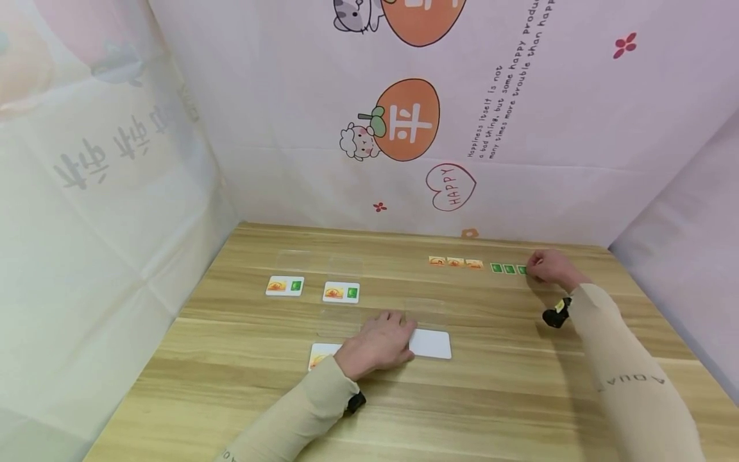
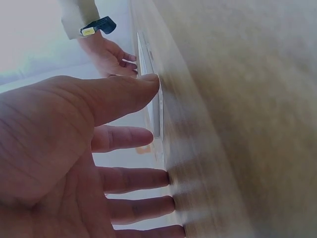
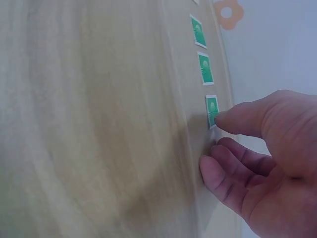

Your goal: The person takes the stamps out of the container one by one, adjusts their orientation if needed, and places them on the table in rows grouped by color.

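On the wooden table, my left hand (image 1: 381,340) lies beside a blank white card (image 1: 430,344), its thumb and index finger at the card's left edge. The left wrist view shows those fingers (image 2: 133,180) stretched out, tips on the table. My right hand (image 1: 551,268) is at the right end of a row of small green picture stickers (image 1: 509,269). In the right wrist view its thumb touches the nearest green sticker (image 3: 212,109); the other fingers are loosely bent, with a gap from the thumb. Left of that row lie several orange picture stickers (image 1: 455,262).
Two white cards, a left one (image 1: 285,286) and a right one (image 1: 340,292), each bear an orange and a green sticker. Another card (image 1: 320,354) is partly hidden by my left arm. Clear plastic sleeves (image 1: 425,310) lie behind the cards. A printed cloth wall (image 1: 519,192) borders the table's back.
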